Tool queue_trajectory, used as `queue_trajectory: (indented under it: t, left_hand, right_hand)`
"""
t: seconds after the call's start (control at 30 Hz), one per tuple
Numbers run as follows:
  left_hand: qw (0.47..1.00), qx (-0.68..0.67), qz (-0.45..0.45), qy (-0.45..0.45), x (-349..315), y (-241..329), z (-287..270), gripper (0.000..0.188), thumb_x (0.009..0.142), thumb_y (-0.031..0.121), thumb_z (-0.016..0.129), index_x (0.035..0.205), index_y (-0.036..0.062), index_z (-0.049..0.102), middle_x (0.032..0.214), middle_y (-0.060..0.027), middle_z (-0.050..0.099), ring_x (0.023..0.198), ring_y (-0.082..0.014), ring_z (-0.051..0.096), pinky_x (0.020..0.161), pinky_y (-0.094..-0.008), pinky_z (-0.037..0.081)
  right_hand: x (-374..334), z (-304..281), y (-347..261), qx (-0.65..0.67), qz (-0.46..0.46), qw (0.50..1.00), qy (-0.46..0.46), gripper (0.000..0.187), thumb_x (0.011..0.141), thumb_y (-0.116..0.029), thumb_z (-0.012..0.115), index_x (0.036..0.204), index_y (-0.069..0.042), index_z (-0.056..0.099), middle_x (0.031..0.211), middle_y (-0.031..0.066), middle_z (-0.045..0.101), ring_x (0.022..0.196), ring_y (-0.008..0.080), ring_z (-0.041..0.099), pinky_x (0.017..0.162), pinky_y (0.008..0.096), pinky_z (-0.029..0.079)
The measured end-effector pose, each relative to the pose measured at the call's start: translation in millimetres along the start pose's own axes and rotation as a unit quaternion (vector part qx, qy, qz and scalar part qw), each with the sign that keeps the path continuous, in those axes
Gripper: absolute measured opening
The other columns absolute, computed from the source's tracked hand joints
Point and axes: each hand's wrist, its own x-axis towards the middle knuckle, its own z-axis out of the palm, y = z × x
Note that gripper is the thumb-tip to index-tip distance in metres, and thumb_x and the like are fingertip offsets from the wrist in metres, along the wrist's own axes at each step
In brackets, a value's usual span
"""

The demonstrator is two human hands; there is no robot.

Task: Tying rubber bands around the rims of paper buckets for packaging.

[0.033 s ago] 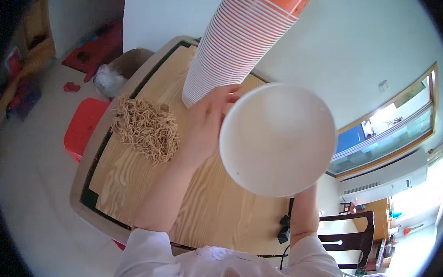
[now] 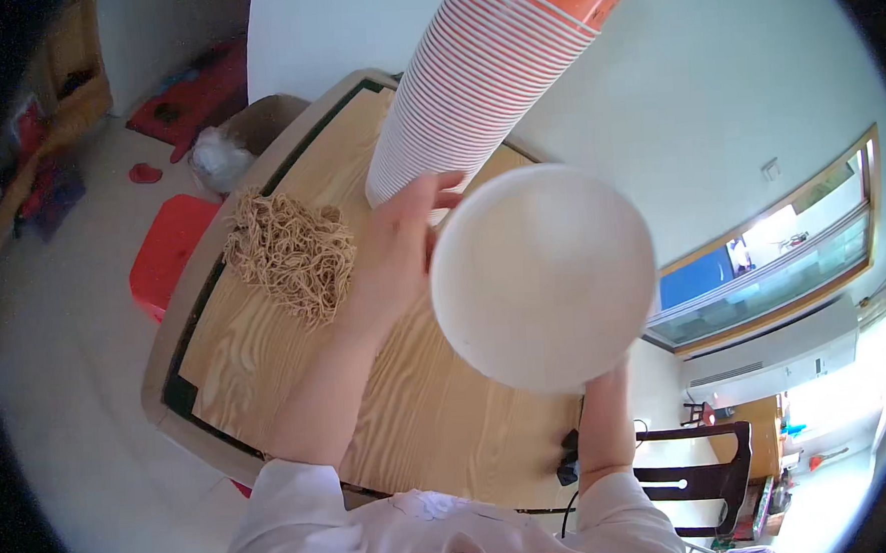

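A white-lined round paper tub (image 2: 543, 276) is held up in front of me, its open mouth facing me and nothing visible inside. My left hand (image 2: 405, 228) is at the tub's left rim, fingers bent and partly hidden behind it. From the lower right my right forearm reaches up behind the tub; the right hand itself (image 2: 607, 376) is almost wholly hidden there, apparently supporting it. Just beyond my left fingers stands a tall stack of nested paper tubs (image 2: 473, 85), with white rims and an orange-red outside at the top.
On the wood-grain table (image 2: 450, 416) a heap of thin tan strands (image 2: 292, 259) lies left of my left forearm. A black object with a cable (image 2: 569, 460) sits at the near right edge. A red stool (image 2: 171, 253) stands left, a dark chair (image 2: 739, 476) right.
The held tub has shifted slightly left, and my left hand has moved a little left along with it. The stack and the tan heap look much the same.
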Motion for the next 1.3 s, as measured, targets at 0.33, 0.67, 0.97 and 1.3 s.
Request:
queue_trajectory:
  t: [0.33,0.67,0.97,1.3]
  left_hand:
    - [0.939,0.242,-0.2,-0.137,-51,-51,-18,0.019,0.086,0.016,0.059,0.085,-0.0032,0.063,0.065,-0.0206,0.06,0.056,-0.0272,0.061,0.054,-0.0403,0.044]
    - [0.954,0.217,-0.203,-0.039,-57,-71,-30,0.022,0.088,0.021,0.063,0.086,-0.0001,0.066,0.086,-0.0185,0.064,0.078,-0.036,0.063,0.07,-0.0425,0.049]
    - [0.824,0.424,-0.206,-0.315,-108,-86,-45,0.008,0.084,0.013,0.061,0.088,0.0077,0.066,0.096,-0.0124,0.058,0.089,-0.0319,0.062,0.076,-0.0422,0.05]
    - [0.822,0.434,-0.169,-0.326,-99,-95,-32,0.016,0.086,0.014,0.056,0.1,0.0065,0.058,0.099,-0.0138,0.056,0.094,-0.0345,0.061,0.075,-0.0462,0.052]
  right_hand:
    - [-9,-100,97,-0.153,0.226,0.962,0.028,0.02,0.1,-0.02,0.049,0.11,-0.004,0.057,0.111,0.007,0.064,0.105,0.015,0.059,0.088,0.0337,0.05]
    - [9,-50,65,-0.416,0.122,0.868,-0.241,0.027,0.091,-0.007,0.06,0.118,-0.006,0.058,0.104,0.0058,0.065,0.094,0.0167,0.061,0.085,0.0314,0.049]
    - [1,-58,52,-0.562,0.131,0.799,-0.167,0.024,0.085,-0.007,0.064,0.108,-0.008,0.063,0.083,0.0115,0.066,0.074,0.0228,0.062,0.068,0.035,0.05]
    - [-9,-56,44,-0.579,0.131,0.794,-0.128,0.029,0.081,-0.01,0.07,0.109,-0.005,0.063,0.085,0.0066,0.064,0.078,0.0165,0.059,0.072,0.0298,0.048]
